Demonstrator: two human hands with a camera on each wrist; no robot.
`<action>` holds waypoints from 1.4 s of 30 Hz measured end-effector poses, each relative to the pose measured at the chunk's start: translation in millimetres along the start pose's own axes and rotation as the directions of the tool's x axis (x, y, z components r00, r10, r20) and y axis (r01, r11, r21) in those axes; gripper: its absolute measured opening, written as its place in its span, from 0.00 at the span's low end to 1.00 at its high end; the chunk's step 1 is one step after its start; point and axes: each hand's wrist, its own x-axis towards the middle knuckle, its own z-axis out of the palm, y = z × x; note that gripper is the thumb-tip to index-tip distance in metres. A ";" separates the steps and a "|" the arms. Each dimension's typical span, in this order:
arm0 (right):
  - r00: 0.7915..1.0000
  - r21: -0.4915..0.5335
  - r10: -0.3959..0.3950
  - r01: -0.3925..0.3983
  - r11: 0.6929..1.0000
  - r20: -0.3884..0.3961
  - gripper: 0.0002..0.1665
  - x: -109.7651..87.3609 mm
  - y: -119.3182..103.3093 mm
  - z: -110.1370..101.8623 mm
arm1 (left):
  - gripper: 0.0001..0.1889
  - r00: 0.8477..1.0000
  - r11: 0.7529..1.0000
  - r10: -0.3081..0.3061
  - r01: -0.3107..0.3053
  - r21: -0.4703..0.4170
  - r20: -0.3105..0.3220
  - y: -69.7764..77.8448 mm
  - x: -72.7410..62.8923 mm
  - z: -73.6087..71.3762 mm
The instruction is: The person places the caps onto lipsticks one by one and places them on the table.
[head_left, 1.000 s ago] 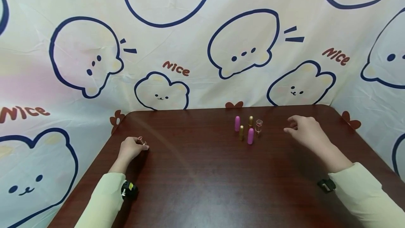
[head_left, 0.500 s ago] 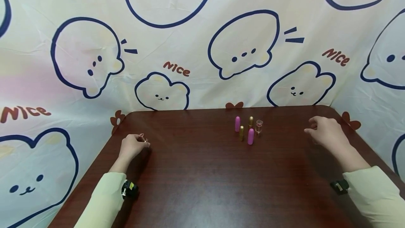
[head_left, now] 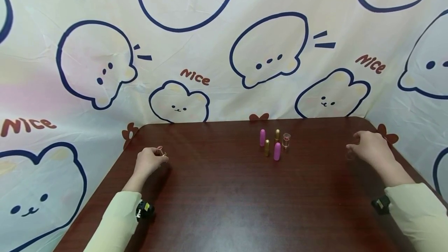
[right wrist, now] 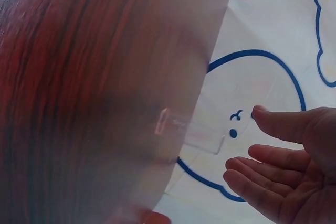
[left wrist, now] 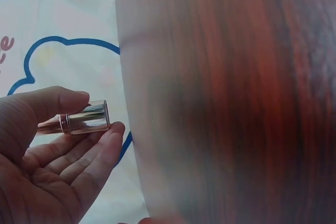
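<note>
My left hand pinches a rose-gold lipstick tube between thumb and fingers, over the left side of the table. In the left wrist view the shiny lipstick tube lies tilted across the fingers. Near the table's right edge, my right hand has its thumb and fingers spread apart. A clear cap stands just off those fingertips in the right wrist view. From the head, the clear cap is faint beside the fingers.
Right of centre at the back stand two pink tubes, two slim gold tubes and a rose-gold tube with a clear top. The brown table meets a printed cloth behind and at both sides.
My right hand has moved right toward the table's edge, and the clear cap now shows apart from its fingers. The left hand, with the lipstick tube, has shifted slightly up and right.
</note>
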 end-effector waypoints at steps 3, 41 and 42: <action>0.999 0.005 0.018 -0.018 1.000 0.034 0.37 2.8 6.2 3.1 | 0.07 1.000 1.000 0.010 -0.010 0.005 -0.009 1.7 -0.4 0.3; 0.983 0.016 0.051 -0.055 0.998 0.176 0.11 11.9 20.6 14.6 | 0.11 0.992 0.991 0.121 -0.119 -0.061 0.038 44.7 -10.5 6.5; 0.983 0.016 0.054 -0.058 0.998 0.175 0.11 11.7 20.7 14.6 | 0.12 0.991 0.990 0.125 -0.122 -0.065 0.041 45.3 -10.7 6.8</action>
